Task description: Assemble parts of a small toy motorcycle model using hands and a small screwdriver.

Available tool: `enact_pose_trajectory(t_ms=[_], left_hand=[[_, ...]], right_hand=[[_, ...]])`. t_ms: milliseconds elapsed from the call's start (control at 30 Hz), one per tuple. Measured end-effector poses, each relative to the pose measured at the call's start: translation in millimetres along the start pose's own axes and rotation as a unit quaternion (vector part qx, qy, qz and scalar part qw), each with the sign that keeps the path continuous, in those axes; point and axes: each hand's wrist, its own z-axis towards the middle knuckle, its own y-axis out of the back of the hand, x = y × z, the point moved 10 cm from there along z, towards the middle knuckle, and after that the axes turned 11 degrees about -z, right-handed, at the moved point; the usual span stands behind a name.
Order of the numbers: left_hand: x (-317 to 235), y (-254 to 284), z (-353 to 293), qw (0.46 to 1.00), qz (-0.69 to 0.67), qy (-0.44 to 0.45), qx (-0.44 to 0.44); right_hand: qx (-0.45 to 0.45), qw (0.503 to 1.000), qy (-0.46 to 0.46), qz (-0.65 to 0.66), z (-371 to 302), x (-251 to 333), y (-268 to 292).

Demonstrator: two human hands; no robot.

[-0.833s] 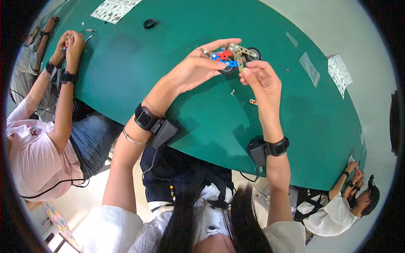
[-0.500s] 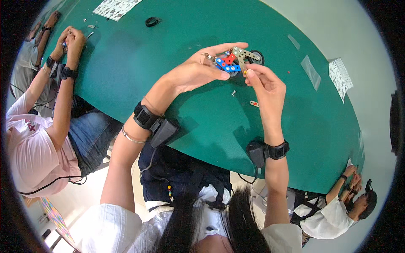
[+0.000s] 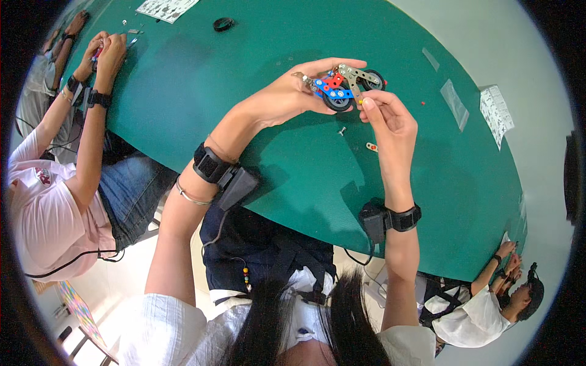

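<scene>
Above the green tabletop (image 3: pixel 183 91), my left hand (image 3: pixel 287 94) grips the toy motorcycle model (image 3: pixel 342 88); my right hand (image 3: pixel 387 119) has risen, fingertips pinching its underside.

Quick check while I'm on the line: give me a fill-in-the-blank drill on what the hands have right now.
The left hand holds a small toy ____ built from metal strips.
Its wheels are coloured ____.
The right hand pinches the model from ____.
A loose screw lies on the ____ table.

Missing words: motorcycle; black; below; green
</scene>
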Motion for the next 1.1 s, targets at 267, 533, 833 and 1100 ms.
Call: enact_pose_trajectory(t_ms=[267, 533, 833, 1100], left_hand=[[3.0, 3.7, 0.7, 1.000, -0.005, 0.011, -0.021], [3.9, 13.1, 0.2, 0.997, 0.054, 0.003, -0.061], [17.4, 21.6, -3.4, 0.993, 0.084, 0.055, -0.061], [11.6, 10.4, -1.6, 0.996, 0.066, 0.005, -0.051]], right_hand=[[-0.013, 0.999, 0.010, -0.031, 2.6, 0.1, 7.5], [0.071, 0.994, 0.050, -0.059, 1.9, 1.5, -12.4], [0.122, 0.984, 0.066, -0.108, -3.3, 11.0, -25.7], [0.134, 0.991, -0.006, 0.009, 5.6, -8.5, -14.1]])
